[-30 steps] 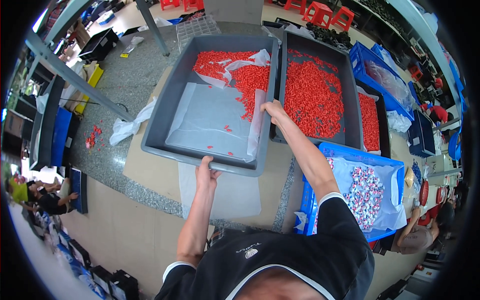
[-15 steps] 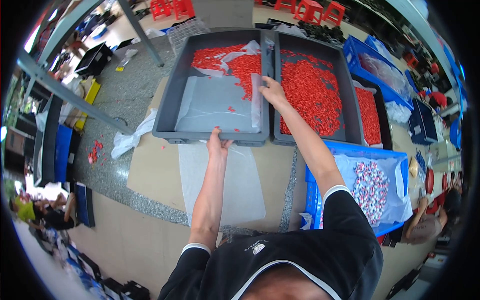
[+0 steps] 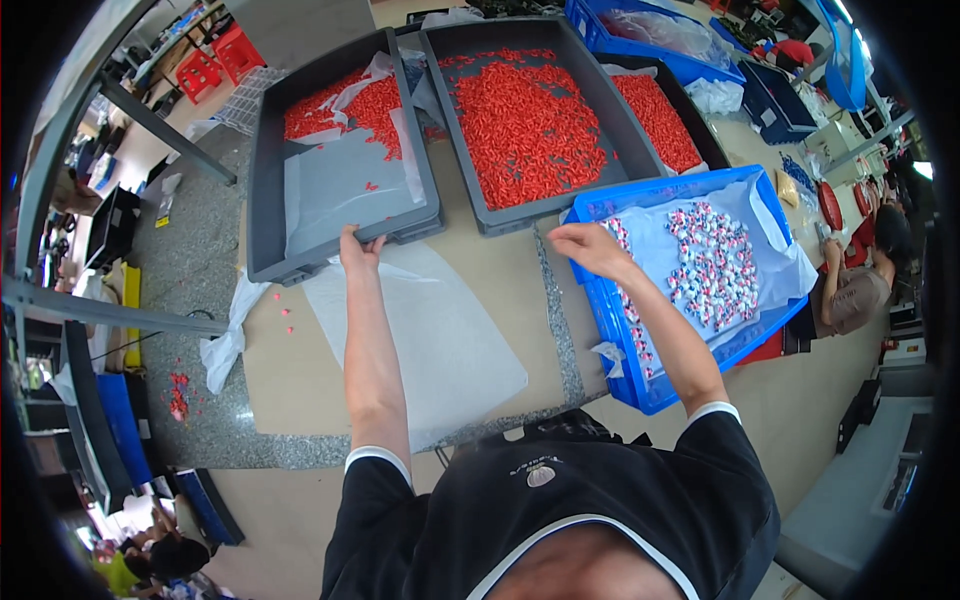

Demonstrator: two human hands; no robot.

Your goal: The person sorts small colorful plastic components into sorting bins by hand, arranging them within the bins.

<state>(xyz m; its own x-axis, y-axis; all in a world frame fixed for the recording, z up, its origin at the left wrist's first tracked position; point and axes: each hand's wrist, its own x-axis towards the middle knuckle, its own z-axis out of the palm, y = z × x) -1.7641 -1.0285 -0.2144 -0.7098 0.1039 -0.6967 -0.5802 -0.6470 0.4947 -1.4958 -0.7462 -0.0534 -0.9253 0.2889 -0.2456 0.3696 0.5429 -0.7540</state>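
On grey tray (image 3: 262, 200) rim, L hand (image 3: 358, 246) grips; R hand (image 3: 583, 245) hovers, loosely curled, empty.

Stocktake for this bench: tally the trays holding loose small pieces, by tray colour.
Grey trays: 3 (left grey tray, middle grey tray, right grey tray)
Blue tray: 1
Total: 4

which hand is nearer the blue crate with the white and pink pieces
Right. The right hand is at the near-left corner of the blue crate, about touching its rim. The left hand is well off to the left, gripping the near edge of the grey tray.
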